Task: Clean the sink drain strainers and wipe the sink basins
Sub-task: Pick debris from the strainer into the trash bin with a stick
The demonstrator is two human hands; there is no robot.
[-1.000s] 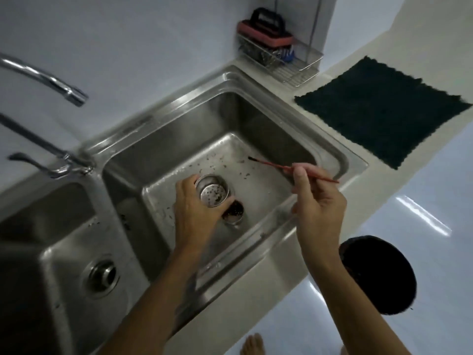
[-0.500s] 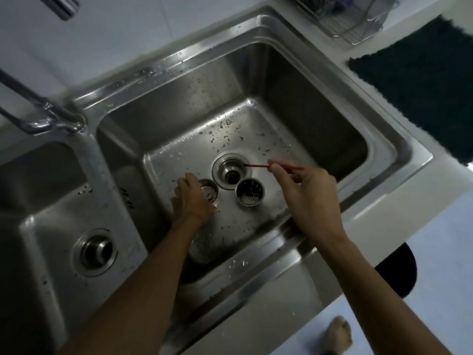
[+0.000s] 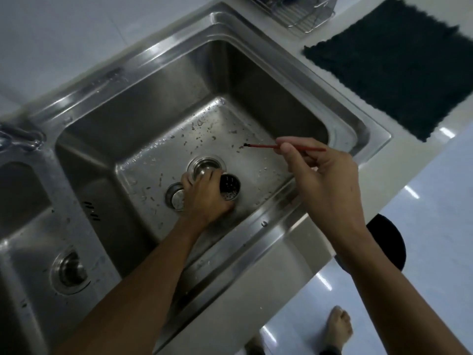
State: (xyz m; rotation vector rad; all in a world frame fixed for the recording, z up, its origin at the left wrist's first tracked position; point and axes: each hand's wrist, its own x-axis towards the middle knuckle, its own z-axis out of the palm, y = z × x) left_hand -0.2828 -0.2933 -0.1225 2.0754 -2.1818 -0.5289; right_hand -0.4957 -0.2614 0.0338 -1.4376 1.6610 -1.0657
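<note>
In the right sink basin (image 3: 256, 80) the open drain hole (image 3: 206, 165) shows, with water drops around it. My left hand (image 3: 204, 194) is down on the basin floor, its fingers curled round the left side of a dark perforated strainer basket (image 3: 231, 187) just right of the drain. A silver strainer cup (image 3: 175, 199) lies next to that hand's left side. My right hand (image 3: 320, 172) hovers above the basin's right part and pinches a thin red stick (image 3: 261, 146), whose dark tip points left.
The left basin (image 3: 28, 252) has its own drain fitting (image 3: 69, 272). The faucet base (image 3: 23, 139) sits on the sink's back rim. On the counter at right lie a dark cloth (image 3: 399, 67) and a wire rack (image 3: 297, 14). A bare foot (image 3: 337, 326) and a black round object (image 3: 389, 242) are on the floor.
My left hand let go of the silver strainer cup and moved right onto the dark strainer basket. My right hand lifted the red stick away from the drain, up and to the right.
</note>
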